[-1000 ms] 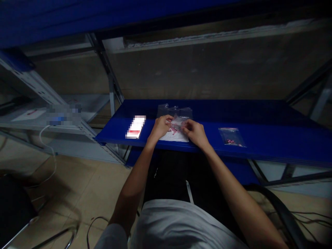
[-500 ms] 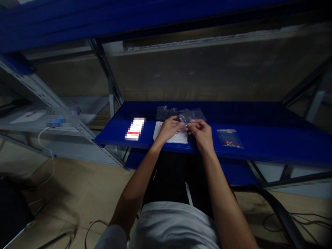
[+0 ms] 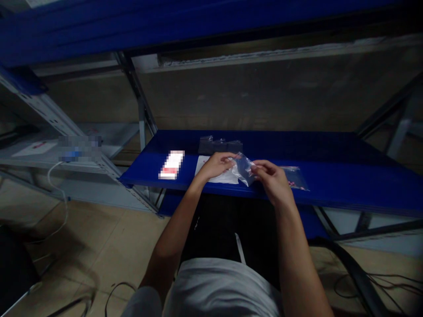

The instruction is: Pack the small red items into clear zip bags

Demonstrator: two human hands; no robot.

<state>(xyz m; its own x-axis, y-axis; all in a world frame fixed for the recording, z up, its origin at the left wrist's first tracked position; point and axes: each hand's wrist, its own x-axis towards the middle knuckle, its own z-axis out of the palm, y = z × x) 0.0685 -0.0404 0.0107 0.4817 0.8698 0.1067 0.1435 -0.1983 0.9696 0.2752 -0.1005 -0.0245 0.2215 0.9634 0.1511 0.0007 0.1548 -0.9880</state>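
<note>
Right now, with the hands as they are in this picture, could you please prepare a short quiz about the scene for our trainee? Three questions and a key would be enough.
1. What do the left hand and the right hand hold between them?
2. True or false: the white sheet lies to the left of the bag with small pink pieces, as the camera sees it.
3. Which colour is the shelf on which these lie?
A) green
B) blue
C) yellow

Key:
1. A clear plastic bag.
2. True.
3. B.
</note>
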